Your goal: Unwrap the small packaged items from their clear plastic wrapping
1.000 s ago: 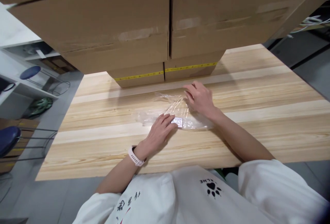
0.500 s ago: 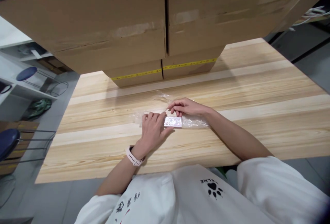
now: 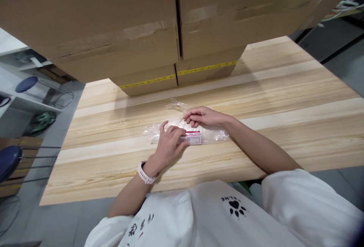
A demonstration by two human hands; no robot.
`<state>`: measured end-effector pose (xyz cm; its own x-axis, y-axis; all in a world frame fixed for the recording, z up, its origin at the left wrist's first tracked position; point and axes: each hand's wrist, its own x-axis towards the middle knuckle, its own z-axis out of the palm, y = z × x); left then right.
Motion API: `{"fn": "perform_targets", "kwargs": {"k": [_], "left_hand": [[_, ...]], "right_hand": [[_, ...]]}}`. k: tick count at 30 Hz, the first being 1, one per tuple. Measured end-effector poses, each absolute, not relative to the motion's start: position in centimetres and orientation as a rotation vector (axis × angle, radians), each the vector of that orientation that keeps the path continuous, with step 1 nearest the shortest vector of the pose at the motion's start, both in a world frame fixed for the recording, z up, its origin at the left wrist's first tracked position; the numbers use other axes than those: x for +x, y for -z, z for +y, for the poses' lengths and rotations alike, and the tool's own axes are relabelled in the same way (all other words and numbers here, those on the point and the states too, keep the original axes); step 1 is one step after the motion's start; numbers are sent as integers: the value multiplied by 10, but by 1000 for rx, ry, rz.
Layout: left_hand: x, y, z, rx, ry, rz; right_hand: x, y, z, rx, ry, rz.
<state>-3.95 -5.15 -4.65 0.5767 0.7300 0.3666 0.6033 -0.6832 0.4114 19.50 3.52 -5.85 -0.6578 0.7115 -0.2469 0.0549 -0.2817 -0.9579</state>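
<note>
Between the fingers of our left hand [image 3: 168, 141], a small box [image 3: 194, 140]

We have the left end of the small box pinched: our thumb rests by its near side, our fingertips lie over its upper edge, and the outermost finger sticks up. The box extends to the right of these fingers, showing a pale printed side and a red and pink strip above it. A pale wristband [image 3: 145, 173] circles the wrist behind them.

Just beyond the box, our right hand [image 3: 204, 116] has its fingers curled, thumb and fingertips close together. We cannot tell whether they have hold of any plastic. That clear plastic [image 3: 218, 135] spreads crumpled on the wooden table [image 3: 256, 152], showing left of our left fingers, beyond our right fingertips and below our right wrist.

Farther out from our fingers, we see large cardboard boxes [image 3: 113, 31] stacked, with yellow tape [image 3: 209, 67] across the lower ones. Well to the left of our left fingers, past the table's edge, stand two blue stools [image 3: 10, 160].
</note>
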Motion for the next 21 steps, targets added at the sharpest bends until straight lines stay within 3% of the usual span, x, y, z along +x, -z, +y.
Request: {"fn": "perform_targets", "kwargs": {"k": [6,14,21], "left_hand": [[-36,43,-60,2518,-841,771],[-35,45,-64,2556,-533,839],[-36,45,-64,2549,-444,764]], "right_hand": [[194,57,31,-959,-2012,-1423],[190,55,28,-1004,-1988,-1396],[178,63,17,-1158,-1536,-1596]]}}
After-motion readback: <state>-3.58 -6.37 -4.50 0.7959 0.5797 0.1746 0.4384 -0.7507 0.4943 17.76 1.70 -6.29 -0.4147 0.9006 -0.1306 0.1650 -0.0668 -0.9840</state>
